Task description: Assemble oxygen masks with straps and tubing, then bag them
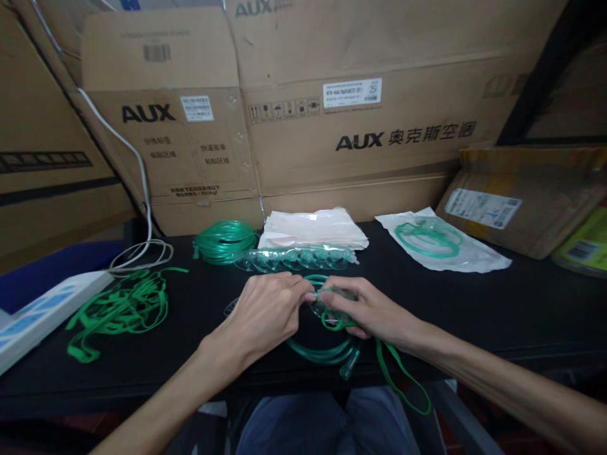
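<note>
Both my hands meet at the middle of the black table (pixel 497 303). My left hand (pixel 268 309) is closed in a pinch against a clear green plastic mask (pixel 327 298). My right hand (pixel 365 309) is closed around the same mask from the right, with a green elastic strap (pixel 398 373) hanging from it over the table's front edge. A coil of green tubing (pixel 322 351) lies under both hands.
A row of clear masks (pixel 294 258) lies behind my hands, with a stack of white bags (pixel 313 229) behind it. A tubing coil (pixel 222 241) sits back left, loose green straps (pixel 118 309) at left, a bagged mask (pixel 436 240) at right. Cardboard boxes (pixel 360 126) wall the back.
</note>
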The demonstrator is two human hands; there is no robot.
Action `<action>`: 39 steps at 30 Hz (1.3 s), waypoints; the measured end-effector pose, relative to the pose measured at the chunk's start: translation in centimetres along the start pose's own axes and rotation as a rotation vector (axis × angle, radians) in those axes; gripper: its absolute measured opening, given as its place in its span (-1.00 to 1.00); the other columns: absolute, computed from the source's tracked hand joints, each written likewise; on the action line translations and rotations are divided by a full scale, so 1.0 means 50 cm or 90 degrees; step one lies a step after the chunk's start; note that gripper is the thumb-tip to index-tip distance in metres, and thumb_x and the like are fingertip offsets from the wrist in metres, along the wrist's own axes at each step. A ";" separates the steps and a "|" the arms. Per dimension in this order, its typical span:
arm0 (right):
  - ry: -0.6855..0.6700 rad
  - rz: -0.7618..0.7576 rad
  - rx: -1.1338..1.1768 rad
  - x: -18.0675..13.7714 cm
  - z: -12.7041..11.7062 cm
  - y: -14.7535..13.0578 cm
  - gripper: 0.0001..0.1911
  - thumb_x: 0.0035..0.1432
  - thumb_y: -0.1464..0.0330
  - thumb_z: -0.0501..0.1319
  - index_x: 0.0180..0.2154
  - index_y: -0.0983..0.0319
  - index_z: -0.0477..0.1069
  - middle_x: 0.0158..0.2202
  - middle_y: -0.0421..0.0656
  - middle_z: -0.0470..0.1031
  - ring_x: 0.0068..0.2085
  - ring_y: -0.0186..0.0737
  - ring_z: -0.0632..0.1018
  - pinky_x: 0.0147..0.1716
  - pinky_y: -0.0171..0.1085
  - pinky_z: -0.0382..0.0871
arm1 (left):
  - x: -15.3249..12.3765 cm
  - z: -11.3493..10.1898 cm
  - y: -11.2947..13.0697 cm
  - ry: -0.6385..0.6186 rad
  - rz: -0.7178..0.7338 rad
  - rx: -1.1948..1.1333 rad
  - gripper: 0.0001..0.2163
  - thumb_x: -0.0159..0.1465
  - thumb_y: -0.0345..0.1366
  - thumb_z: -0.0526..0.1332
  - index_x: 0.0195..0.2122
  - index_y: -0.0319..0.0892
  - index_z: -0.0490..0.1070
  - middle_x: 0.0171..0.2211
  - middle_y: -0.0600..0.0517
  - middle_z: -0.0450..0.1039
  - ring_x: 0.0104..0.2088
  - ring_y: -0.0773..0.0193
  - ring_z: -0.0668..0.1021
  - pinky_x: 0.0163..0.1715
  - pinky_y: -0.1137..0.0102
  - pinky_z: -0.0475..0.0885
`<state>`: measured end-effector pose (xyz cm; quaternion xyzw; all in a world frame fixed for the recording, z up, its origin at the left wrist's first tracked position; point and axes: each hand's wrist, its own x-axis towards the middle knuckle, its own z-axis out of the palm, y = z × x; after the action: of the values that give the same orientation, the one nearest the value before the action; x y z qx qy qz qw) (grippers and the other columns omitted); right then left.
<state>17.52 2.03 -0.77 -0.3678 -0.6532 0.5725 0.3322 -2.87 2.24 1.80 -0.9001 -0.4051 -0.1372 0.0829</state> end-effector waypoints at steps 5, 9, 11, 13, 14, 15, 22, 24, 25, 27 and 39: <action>0.016 -0.002 0.017 0.002 0.004 -0.004 -0.59 0.22 0.02 0.26 -0.36 0.24 0.38 -0.56 -0.37 0.16 -0.62 -0.51 0.14 -0.72 -0.50 0.05 | 0.005 -0.005 -0.005 -0.017 -0.046 -0.123 -0.78 0.37 -0.43 0.10 -0.27 -0.10 0.54 -0.33 0.09 0.60 -0.30 0.21 0.60 -0.32 0.41 0.33; -0.009 0.024 0.048 0.003 0.005 -0.018 -0.56 0.19 -0.03 0.27 -0.29 0.24 0.40 -0.55 -0.34 0.27 -0.65 -0.52 0.21 -0.71 -0.48 0.04 | -0.006 -0.011 -0.015 0.036 -0.059 -0.183 -0.80 0.41 -0.38 0.11 -0.19 -0.09 0.54 -0.23 0.10 0.61 -0.19 0.24 0.61 -0.16 0.42 0.37; -0.007 0.031 0.061 -0.002 0.000 -0.029 -0.52 0.16 -0.04 0.29 -0.14 0.23 0.42 -0.48 -0.30 0.36 -0.61 -0.50 0.27 -0.68 -0.48 0.06 | -0.015 -0.017 -0.019 0.063 -0.068 -0.206 -0.83 0.42 -0.34 0.13 -0.15 -0.08 0.54 -0.17 0.10 0.61 -0.14 0.25 0.61 -0.10 0.43 0.37; 0.015 0.033 0.074 -0.012 -0.012 -0.040 -0.44 0.14 -0.03 0.32 0.03 0.19 0.39 -0.38 -0.25 0.43 -0.55 -0.48 0.35 -0.63 -0.47 0.11 | -0.026 -0.021 -0.020 0.084 -0.081 -0.228 -0.85 0.42 -0.32 0.15 -0.11 -0.08 0.53 -0.13 0.11 0.62 -0.11 0.25 0.62 -0.06 0.43 0.39; 0.026 0.035 0.075 -0.019 -0.020 -0.044 -0.39 0.13 -0.01 0.34 0.09 0.17 0.36 -0.33 -0.23 0.45 -0.52 -0.46 0.39 -0.59 -0.46 0.14 | -0.032 -0.021 -0.020 0.094 -0.088 -0.237 -0.85 0.42 -0.31 0.15 -0.11 -0.07 0.52 -0.12 0.11 0.62 -0.10 0.25 0.62 -0.04 0.43 0.39; 0.035 0.037 0.069 -0.026 -0.030 -0.047 -0.34 0.11 0.02 0.37 0.14 0.16 0.33 -0.30 -0.22 0.46 -0.49 -0.44 0.42 -0.56 -0.45 0.18 | -0.039 -0.021 -0.019 0.105 -0.095 -0.245 -0.85 0.42 -0.31 0.15 -0.10 -0.07 0.52 -0.11 0.11 0.62 -0.09 0.25 0.62 -0.03 0.43 0.40; 0.058 0.034 -0.187 -0.084 -0.121 -0.057 -0.38 0.04 0.11 0.43 0.11 0.20 0.48 -0.31 -0.14 0.57 -0.48 -0.31 0.48 -0.48 -0.32 0.35 | -0.073 0.004 -0.004 0.143 -0.147 -0.286 -0.83 0.43 -0.22 0.14 -0.08 -0.07 0.51 -0.13 0.08 0.63 -0.12 0.21 0.65 -0.05 0.38 0.48; 0.061 0.025 -0.296 -0.091 -0.140 -0.060 -0.56 0.08 0.09 0.38 -0.06 0.20 0.61 -0.40 -0.14 0.58 -0.45 -0.23 0.52 -0.43 -0.28 0.39 | -0.079 0.011 0.001 0.127 -0.148 -0.298 -0.84 0.43 -0.23 0.15 -0.08 -0.05 0.50 -0.14 0.11 0.62 -0.13 0.23 0.65 -0.07 0.40 0.48; 0.065 0.005 -0.353 -0.092 -0.147 -0.061 -0.63 0.12 0.10 0.34 -0.13 0.18 0.64 -0.40 -0.13 0.60 -0.42 -0.18 0.54 -0.39 -0.25 0.41 | -0.082 0.013 0.003 0.118 -0.141 -0.305 -0.85 0.43 -0.24 0.15 -0.07 -0.04 0.50 -0.14 0.12 0.62 -0.14 0.25 0.65 -0.08 0.41 0.48; 0.084 -0.065 -0.459 -0.088 -0.154 -0.057 -0.72 0.21 0.14 0.27 -0.20 0.15 0.67 -0.30 -0.09 0.64 -0.30 -0.08 0.58 -0.25 -0.18 0.44 | -0.085 0.017 0.007 0.098 -0.115 -0.323 -0.86 0.43 -0.26 0.16 -0.07 -0.02 0.49 -0.13 0.14 0.60 -0.12 0.28 0.63 -0.06 0.43 0.47; 0.220 -0.250 -0.706 -0.030 -0.089 0.019 -0.73 0.35 0.29 0.16 -0.05 0.14 0.61 -0.09 0.00 0.47 -0.02 0.00 0.49 -0.02 -0.03 0.43 | -0.086 0.016 0.008 0.045 -0.047 -0.303 -0.89 0.38 -0.29 0.22 -0.14 -0.04 0.55 -0.10 0.07 0.56 -0.08 0.25 0.59 0.02 0.37 0.46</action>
<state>22.17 3.04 -1.16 -0.4461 -0.8461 0.0072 0.2916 -5.16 -0.84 -0.32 -0.8735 -0.3910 -0.2630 -0.1225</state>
